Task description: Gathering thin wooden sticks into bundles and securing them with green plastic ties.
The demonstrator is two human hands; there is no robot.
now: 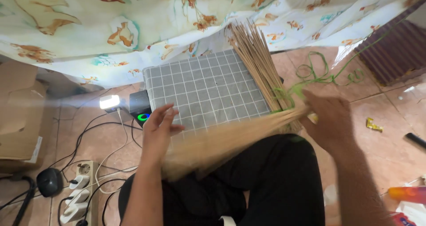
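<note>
Straw-coloured stick bundle (pixel 222 144) blurred across the lap, right hand (pixel 330 124) clenched on its end, left hand (pixel 159 128) spread loose above it, green string (pixel 326 75) trailing, grey checked cushion (pixel 206 90) behind, more sticks (pixel 257 61) lying on it, power strip (pixel 80 195) near the left knee.

The loose bundle of thin sticks (pixel 222 141) is a motion smear across the lap, single stalks impossible to pick out. The right hand (pixel 328 121) is blurred too, its fingertips lost behind the bundle's tied end. The left hand (pixel 159 127) is soft at the fingers. The lighter (pixel 406 194) and the power strip (pixel 80 195) are cut off by the frame's edges. The small yellow scrap (pixel 373 125) on the tiles is too tiny to identify.
</note>
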